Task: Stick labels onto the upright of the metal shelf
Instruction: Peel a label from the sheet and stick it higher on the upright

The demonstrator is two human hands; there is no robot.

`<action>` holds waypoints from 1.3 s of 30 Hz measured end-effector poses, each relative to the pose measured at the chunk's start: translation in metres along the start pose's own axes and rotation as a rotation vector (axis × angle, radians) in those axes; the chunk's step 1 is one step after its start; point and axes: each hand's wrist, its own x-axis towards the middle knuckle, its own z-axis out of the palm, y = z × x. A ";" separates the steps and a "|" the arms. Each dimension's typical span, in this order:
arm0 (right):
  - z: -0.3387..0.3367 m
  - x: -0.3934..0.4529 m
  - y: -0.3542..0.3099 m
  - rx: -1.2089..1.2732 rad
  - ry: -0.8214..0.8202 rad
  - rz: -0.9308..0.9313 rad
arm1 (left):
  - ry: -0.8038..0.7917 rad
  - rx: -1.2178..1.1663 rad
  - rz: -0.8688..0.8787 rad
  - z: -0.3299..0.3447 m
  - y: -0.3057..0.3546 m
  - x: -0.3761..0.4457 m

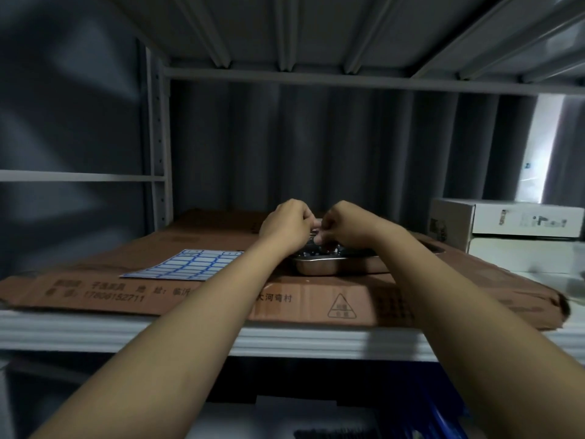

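Labels [186, 264] lie as a flat sheet of white, blue-edged rounded rectangles at centre left of the frame, on brown cardboard [427, 280] spread over the shelf. The upright [157, 147], a pale grey steel post with a row of punched holes, stands well apart from the sheet at upper left.

Both hands meet just right of the sheet, above a shallow, shiny steel tray [332, 267] holding small dark bits too blurred to name. The left hand [285, 224] and right hand [343, 224] have their fingers curled tightly together, tips touching, seemingly pinching something small between them; I cannot tell whether it is a peeled label. My guess is the step in hand is freeing or readying one label. The next move would call for carrying it left to the upright and pressing it flat on bare metal between the holes.

White boxes [506, 223] sit at right.
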 end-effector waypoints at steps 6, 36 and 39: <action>0.002 0.001 -0.008 -0.121 0.084 -0.042 | 0.065 -0.027 0.059 -0.003 -0.003 -0.004; -0.001 0.007 0.002 -0.060 0.073 -0.009 | 0.037 0.006 0.004 0.002 -0.010 -0.002; -0.002 0.004 0.001 -0.072 0.097 -0.009 | 0.022 -0.028 -0.013 -0.002 -0.006 -0.005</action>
